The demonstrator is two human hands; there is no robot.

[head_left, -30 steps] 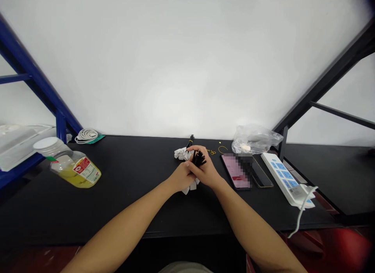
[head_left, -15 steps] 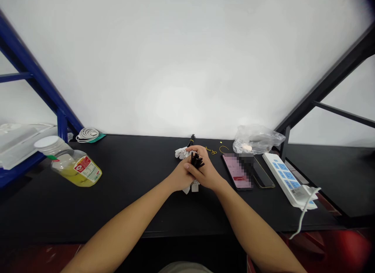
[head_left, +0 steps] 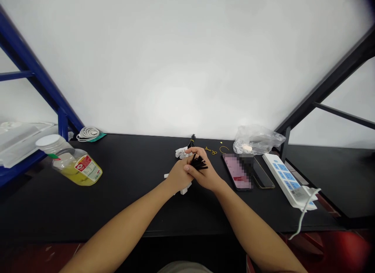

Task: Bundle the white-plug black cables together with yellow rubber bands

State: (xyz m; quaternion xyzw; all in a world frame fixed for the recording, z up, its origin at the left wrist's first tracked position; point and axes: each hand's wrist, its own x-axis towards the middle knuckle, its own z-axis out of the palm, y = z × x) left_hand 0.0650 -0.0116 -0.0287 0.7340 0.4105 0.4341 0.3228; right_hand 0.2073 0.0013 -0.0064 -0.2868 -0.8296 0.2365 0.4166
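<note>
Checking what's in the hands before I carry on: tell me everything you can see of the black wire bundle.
The bundle of black wires is a sheaf of thin, straight black strands, plastic-sheathed by the look, their ends fanning rightward. The left hand and right hand clasp it together above the black table. White blocky connectors show just beyond the hands, but whether they join the strands is hidden.

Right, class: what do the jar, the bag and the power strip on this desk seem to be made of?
The jar looks like clear, glossy plastic or glass, with yellow contents showing through; the look leaves it open. The bag looks like thin clear plastic, crinkled with shiny highlights. The power strip looks like smooth white moulded plastic, its even surface showing no grain.
</note>
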